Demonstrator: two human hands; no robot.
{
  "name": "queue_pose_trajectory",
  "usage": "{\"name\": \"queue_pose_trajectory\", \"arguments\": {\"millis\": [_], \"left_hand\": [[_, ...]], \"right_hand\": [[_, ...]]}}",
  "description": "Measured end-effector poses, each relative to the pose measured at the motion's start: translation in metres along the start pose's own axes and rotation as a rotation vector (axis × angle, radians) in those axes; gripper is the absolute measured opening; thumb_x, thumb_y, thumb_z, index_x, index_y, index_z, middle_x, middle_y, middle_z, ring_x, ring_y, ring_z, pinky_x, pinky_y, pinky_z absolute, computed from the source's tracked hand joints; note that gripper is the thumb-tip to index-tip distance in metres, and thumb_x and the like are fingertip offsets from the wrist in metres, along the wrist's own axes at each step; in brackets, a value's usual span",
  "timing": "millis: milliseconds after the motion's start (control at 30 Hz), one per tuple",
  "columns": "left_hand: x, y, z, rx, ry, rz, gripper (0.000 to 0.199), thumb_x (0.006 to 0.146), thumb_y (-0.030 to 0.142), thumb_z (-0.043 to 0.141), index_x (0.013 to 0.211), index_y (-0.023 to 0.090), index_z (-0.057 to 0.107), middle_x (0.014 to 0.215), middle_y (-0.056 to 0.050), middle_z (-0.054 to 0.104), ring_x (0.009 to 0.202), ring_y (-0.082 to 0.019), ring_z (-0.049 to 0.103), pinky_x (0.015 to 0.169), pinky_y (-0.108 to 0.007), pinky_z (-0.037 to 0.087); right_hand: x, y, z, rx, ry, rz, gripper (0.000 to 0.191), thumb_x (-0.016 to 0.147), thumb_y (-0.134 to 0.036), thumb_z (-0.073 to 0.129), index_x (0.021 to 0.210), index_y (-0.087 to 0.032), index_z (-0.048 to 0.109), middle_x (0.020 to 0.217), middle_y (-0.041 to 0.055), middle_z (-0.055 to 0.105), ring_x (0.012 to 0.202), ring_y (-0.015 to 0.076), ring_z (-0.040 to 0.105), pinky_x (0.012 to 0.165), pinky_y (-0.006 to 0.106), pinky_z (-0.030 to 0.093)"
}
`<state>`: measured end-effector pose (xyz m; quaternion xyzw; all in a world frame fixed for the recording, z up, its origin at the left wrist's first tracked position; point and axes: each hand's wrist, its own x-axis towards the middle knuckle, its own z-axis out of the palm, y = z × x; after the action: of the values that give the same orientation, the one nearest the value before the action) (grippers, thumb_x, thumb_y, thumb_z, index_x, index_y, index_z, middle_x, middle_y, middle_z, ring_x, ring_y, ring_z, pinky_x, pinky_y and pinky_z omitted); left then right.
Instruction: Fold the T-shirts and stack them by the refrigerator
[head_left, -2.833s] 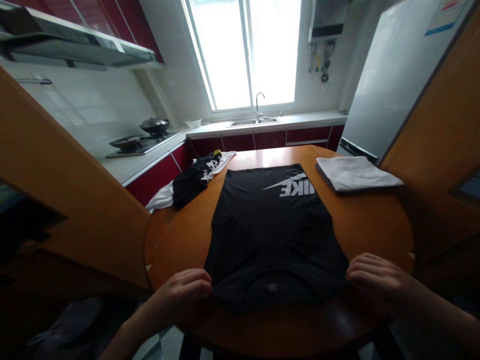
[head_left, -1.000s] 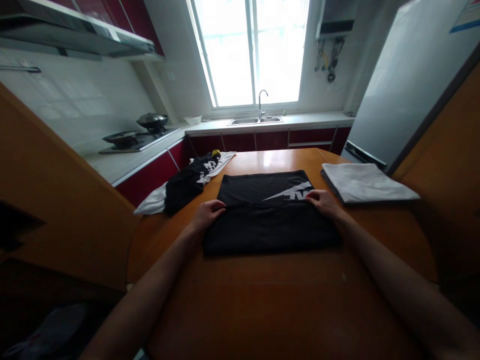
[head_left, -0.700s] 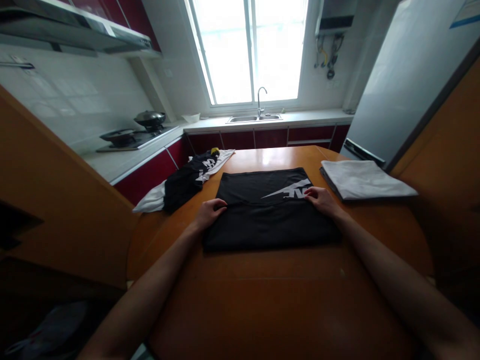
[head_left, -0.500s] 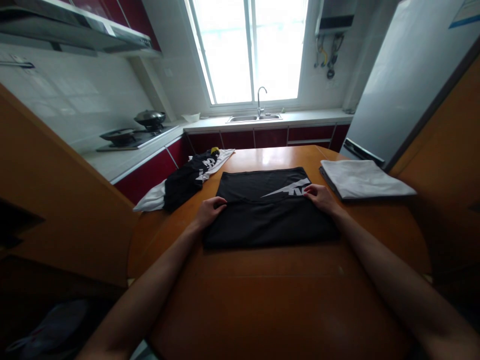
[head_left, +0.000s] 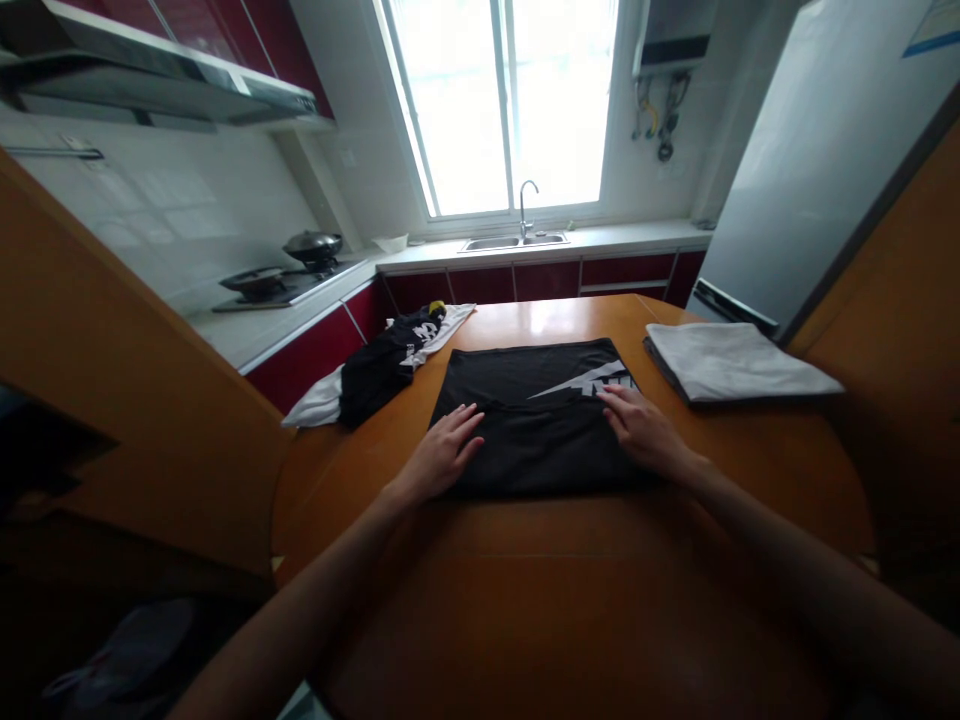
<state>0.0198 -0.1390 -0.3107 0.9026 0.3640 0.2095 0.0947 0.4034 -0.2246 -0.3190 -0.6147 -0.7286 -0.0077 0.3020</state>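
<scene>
A black T-shirt (head_left: 540, 445) with a grey-white print lies partly folded on the wooden table (head_left: 570, 600), its near part doubled over toward the far side. On the left part of the folded layer rests my left hand (head_left: 442, 450), palm down with fingers stretched out. My right hand (head_left: 637, 425) lies on the right part, fingers extended over the fold beside the print. Both hands touch the cloth without gripping it. The shirt's right near corner is hidden behind my right hand and wrist.
A stack of folded clothes (head_left: 739, 362), white on top, sits at the table's right. Rumpled black and white clothing (head_left: 382, 370) lies along the left edge. Beyond the table are a sink (head_left: 517, 241), a stove with a wok (head_left: 313, 246), and a fridge (head_left: 780, 180) at right.
Both hands have gone from pinching the shirt's folded edge to lying flat on it. They have moved inward, the left one to the right. The view has shifted slightly.
</scene>
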Motion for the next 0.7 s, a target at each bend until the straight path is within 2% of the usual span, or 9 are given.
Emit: {"name": "queue_pose_trajectory", "arguments": {"millis": [100, 200, 267, 333, 400, 467, 567, 700], "left_hand": [[-0.012, 0.000, 0.016, 0.115, -0.104, -0.036, 0.054, 0.101, 0.051, 0.046, 0.150, 0.028, 0.047, 0.163, -0.009, 0.033, 0.152, -0.034, 0.024, 0.120, -0.062, 0.021], [-0.014, -0.004, 0.024, 0.149, -0.158, -0.070, 0.054, 0.102, 0.052, 0.043, 0.152, 0.029, 0.045, 0.164, -0.009, 0.029, 0.152, -0.034, 0.022, 0.119, -0.065, 0.018], [-0.013, -0.004, 0.020, 0.151, -0.169, -0.080, 0.054, 0.103, 0.051, 0.042, 0.152, 0.029, 0.044, 0.164, -0.010, 0.030, 0.152, -0.035, 0.022, 0.119, -0.065, 0.018], [-0.015, 0.000, 0.011, 0.141, -0.147, -0.069, 0.053, 0.103, 0.049, 0.043, 0.152, 0.027, 0.045, 0.162, -0.011, 0.034, 0.151, -0.034, 0.025, 0.119, -0.064, 0.021], [-0.025, 0.002, -0.002, 0.108, -0.102, -0.020, 0.052, 0.102, 0.046, 0.046, 0.150, 0.027, 0.047, 0.158, -0.011, 0.041, 0.147, -0.032, 0.034, 0.118, -0.058, 0.030], [-0.043, 0.001, -0.016, 0.073, -0.063, 0.037, 0.047, 0.100, 0.043, 0.052, 0.145, 0.029, 0.054, 0.148, -0.011, 0.051, 0.137, -0.029, 0.047, 0.114, -0.050, 0.040], [-0.078, -0.006, -0.033, 0.037, -0.045, 0.064, 0.036, 0.096, 0.038, 0.062, 0.130, 0.029, 0.066, 0.129, -0.009, 0.061, 0.117, -0.025, 0.061, 0.100, -0.041, 0.053], [-0.110, -0.010, -0.043, -0.010, -0.071, 0.020, 0.029, 0.095, 0.031, 0.062, 0.122, 0.026, 0.068, 0.114, -0.007, 0.064, 0.098, -0.020, 0.067, 0.084, -0.031, 0.058]], "right_hand": [[-0.024, 0.002, 0.014, -0.104, -0.166, 0.039, 0.055, 0.101, -0.042, 0.039, 0.149, -0.017, 0.049, 0.159, 0.0143, 0.039, 0.149, 0.0316, 0.030, 0.120, 0.055, 0.025], [-0.035, 0.012, 0.025, -0.151, -0.273, 0.106, 0.060, 0.102, -0.048, 0.036, 0.154, -0.019, 0.041, 0.163, 0.0138, 0.030, 0.152, 0.0309, 0.023, 0.120, 0.061, 0.021], [-0.036, 0.013, 0.025, -0.161, -0.265, 0.103, 0.059, 0.102, -0.048, 0.036, 0.154, -0.019, 0.041, 0.163, 0.0139, 0.030, 0.152, 0.0304, 0.023, 0.120, 0.062, 0.020], [-0.037, 0.011, 0.017, -0.158, -0.191, 0.065, 0.055, 0.102, -0.046, 0.038, 0.151, -0.020, 0.045, 0.162, 0.0144, 0.034, 0.151, 0.0311, 0.026, 0.120, 0.063, 0.019], [-0.043, 0.009, 0.004, -0.125, -0.100, 0.000, 0.050, 0.101, -0.044, 0.044, 0.145, -0.021, 0.053, 0.156, 0.0141, 0.043, 0.147, 0.0313, 0.035, 0.119, 0.060, 0.024], [-0.056, 0.010, -0.012, -0.069, -0.044, -0.076, 0.043, 0.099, -0.041, 0.051, 0.136, -0.022, 0.061, 0.146, 0.0133, 0.054, 0.138, 0.0301, 0.046, 0.115, 0.054, 0.036], [-0.081, 0.018, -0.032, -0.014, -0.048, -0.167, 0.032, 0.095, -0.037, 0.060, 0.123, -0.024, 0.068, 0.130, 0.0119, 0.062, 0.121, 0.0278, 0.057, 0.104, 0.048, 0.049], [-0.108, 0.031, -0.042, -0.020, -0.069, -0.223, 0.023, 0.092, -0.029, 0.065, 0.113, -0.024, 0.071, 0.114, 0.0103, 0.064, 0.106, 0.0259, 0.061, 0.090, 0.044, 0.055]]}}
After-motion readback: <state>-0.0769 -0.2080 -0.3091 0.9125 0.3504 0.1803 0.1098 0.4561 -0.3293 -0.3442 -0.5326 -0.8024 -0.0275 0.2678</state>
